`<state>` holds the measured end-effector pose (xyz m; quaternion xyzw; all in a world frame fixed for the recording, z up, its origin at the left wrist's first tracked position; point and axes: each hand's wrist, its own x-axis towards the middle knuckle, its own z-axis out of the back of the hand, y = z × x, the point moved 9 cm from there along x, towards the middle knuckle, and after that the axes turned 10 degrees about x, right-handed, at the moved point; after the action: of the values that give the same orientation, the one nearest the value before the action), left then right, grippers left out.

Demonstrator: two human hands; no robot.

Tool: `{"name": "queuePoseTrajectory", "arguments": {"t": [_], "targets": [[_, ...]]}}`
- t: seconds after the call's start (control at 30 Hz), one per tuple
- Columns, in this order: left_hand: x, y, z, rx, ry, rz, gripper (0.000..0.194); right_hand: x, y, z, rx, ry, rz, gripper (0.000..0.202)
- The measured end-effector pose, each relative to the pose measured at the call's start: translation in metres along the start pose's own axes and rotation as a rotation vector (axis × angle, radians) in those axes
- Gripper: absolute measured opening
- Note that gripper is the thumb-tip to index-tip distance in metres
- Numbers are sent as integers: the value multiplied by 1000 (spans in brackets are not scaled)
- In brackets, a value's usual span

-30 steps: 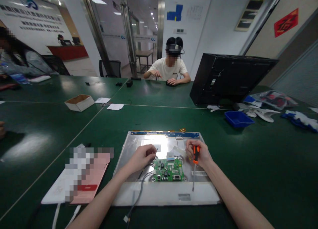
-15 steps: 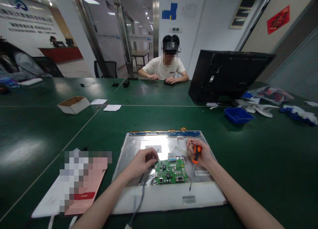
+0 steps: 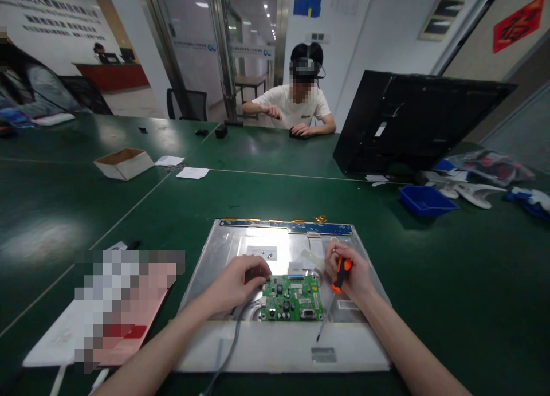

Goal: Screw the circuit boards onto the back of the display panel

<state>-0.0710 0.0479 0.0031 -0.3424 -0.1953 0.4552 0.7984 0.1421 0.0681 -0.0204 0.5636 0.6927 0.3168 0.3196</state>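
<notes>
While left fingers point(image 3: 259, 263) stay, screwdriver point(image 3: 342, 274) tilts further

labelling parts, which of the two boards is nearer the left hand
The green board, close to the left hand; the blue board runs along the far edge of the panel.

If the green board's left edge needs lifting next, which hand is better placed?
Probably the left hand: it is at the upper-left corner of the green board, no tool visible in it; the right hand grips a screwdriver.

Bare forearms point(image 3: 180, 327) angle inward, left hand point(image 3: 240, 281) loosely curled, thumb near fingers, right hand point(image 3: 359, 270) folded in grip
</notes>
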Motion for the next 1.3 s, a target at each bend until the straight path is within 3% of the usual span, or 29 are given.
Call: {"name": "queuePoseTrajectory", "arguments": {"t": [0.47, 1.3], "targets": [[-4, 7, 0, 31, -14, 51, 13, 0, 0, 2, -3, -69, 26, 22], [-5, -1, -4, -27, -27, -59, 13, -4, 3, -1, -93, 30, 72, 23]]}}
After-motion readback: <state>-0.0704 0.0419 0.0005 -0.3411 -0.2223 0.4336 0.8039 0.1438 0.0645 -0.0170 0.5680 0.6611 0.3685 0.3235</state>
